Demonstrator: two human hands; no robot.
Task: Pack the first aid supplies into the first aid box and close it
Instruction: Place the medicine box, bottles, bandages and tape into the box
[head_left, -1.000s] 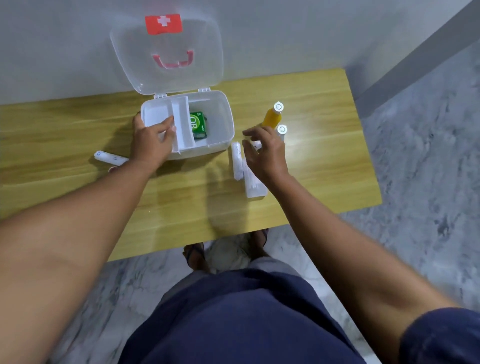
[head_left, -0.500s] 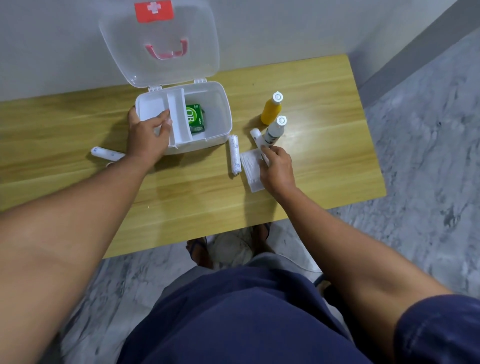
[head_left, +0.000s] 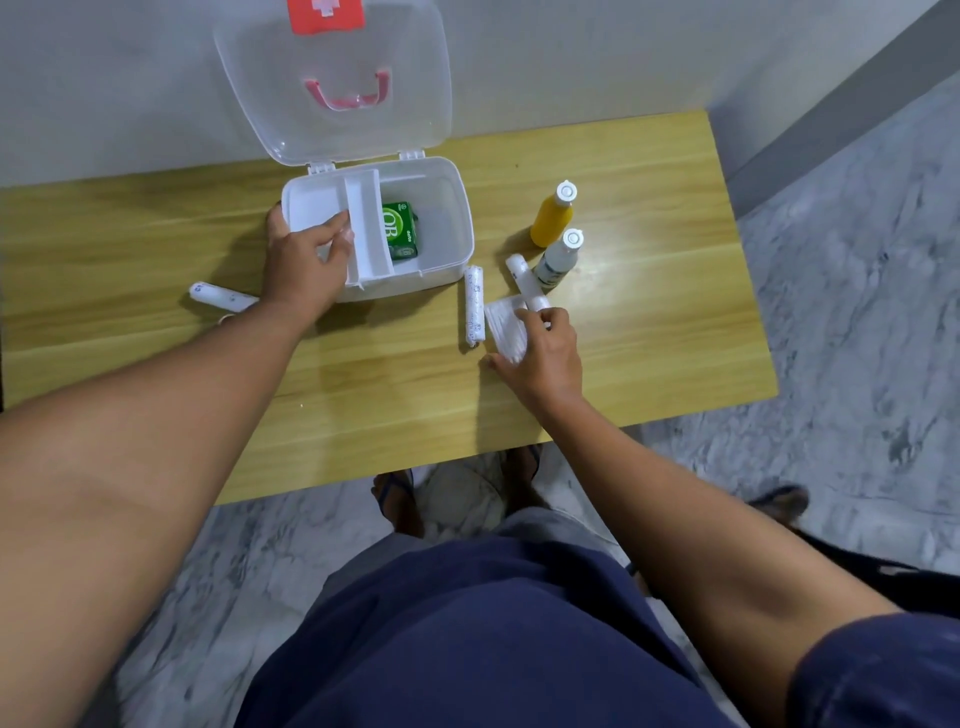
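Fingers (head_left: 545, 317) of the right hand (head_left: 545, 358) pinch the white packet (head_left: 503, 328) at centre frame, long axis slanting lower right; the first aid box (head_left: 426, 280), gripped by the left hand (head_left: 306, 265), lies open toward upper left.

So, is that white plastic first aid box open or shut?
Open: the white plastic first aid box has its clear hinged lid swung up and back, and a small green carton shows inside.

1 first aid box (head_left: 447, 260), 1 green carton (head_left: 400, 231), 2 bottles (head_left: 551, 221), 3 white rolls (head_left: 474, 306), 1 packet (head_left: 501, 326).
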